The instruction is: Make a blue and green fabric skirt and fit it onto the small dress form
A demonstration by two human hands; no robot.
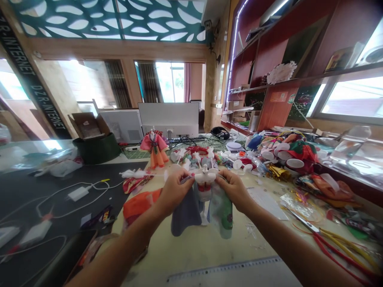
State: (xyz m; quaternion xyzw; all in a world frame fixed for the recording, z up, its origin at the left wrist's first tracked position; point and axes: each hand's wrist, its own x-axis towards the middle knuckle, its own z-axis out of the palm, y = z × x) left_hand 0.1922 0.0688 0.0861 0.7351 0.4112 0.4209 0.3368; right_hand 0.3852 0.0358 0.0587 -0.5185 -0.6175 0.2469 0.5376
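Observation:
A small white doll body point(206, 178) stands upright on a white stem in front of me, with a red and white wrap around its middle. Grey-blue cloth point(186, 213) hangs at its left side, and my left hand point(176, 190) pinches the top of it by the doll's shoulder. On the other side, my right hand point(235, 188) grips the upper edge of a pale green cloth point(220, 211) with a patterned border. Whether the two cloths join behind the doll is hidden. Both hands are at the doll's shoulder height, fingertips pressed together.
A dressed doll figure point(154, 147) in pink and orange stands at the back left. Orange cloth point(140, 204) lies beside my left forearm. Scissors point(314, 229) with red handles lie at right, near heaped fabric and white parts. A ruler point(223, 269) lies along the front.

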